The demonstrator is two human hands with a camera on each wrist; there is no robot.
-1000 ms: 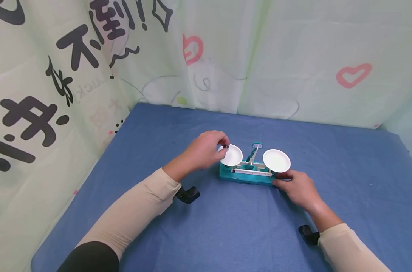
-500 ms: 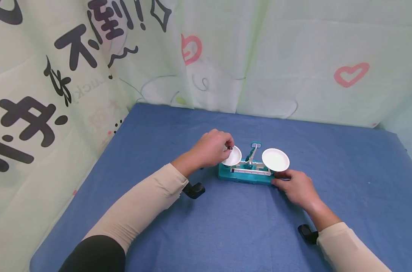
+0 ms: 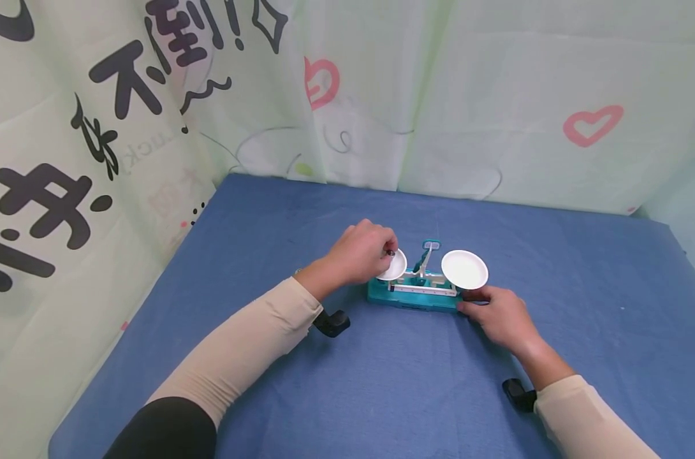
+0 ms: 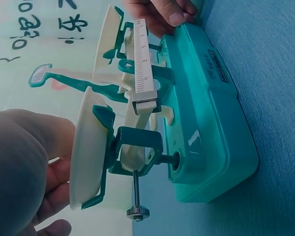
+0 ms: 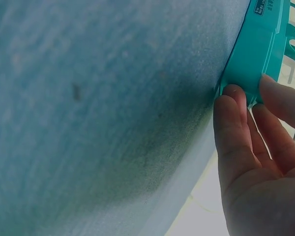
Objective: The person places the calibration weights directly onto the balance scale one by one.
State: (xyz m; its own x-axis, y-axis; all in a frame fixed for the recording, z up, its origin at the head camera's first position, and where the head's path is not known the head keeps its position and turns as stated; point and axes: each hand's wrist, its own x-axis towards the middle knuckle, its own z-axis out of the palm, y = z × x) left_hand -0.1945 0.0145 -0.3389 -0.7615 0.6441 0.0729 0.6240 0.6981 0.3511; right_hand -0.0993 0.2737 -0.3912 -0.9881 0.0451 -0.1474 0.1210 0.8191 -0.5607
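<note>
A teal balance scale (image 3: 413, 299) with two white pans stands on the blue table. Over its left pan (image 3: 396, 269), my left hand (image 3: 356, 254) pinches a small dark object (image 3: 390, 253) between thumb and fingers. In the left wrist view that pan (image 4: 86, 157) hides the fingertips and the object. My right hand (image 3: 504, 320) grips the right end of the base, below the right pan (image 3: 465, 269); the right wrist view shows the thumb on top of the base (image 5: 253, 54) and fingers at its end. Nothing lies on the right pan.
The scale's white ruled beam (image 4: 143, 64) and upright pointer (image 4: 39, 74) stand between the pans. A metal adjusting screw (image 4: 137, 213) sticks out at the left end. Behind the blue table (image 3: 382, 389) hangs a pale printed curtain (image 3: 468, 95).
My left hand has moved right and slightly lower over the left pan, still pinching the small dark object. The right hand stays on the base.
</note>
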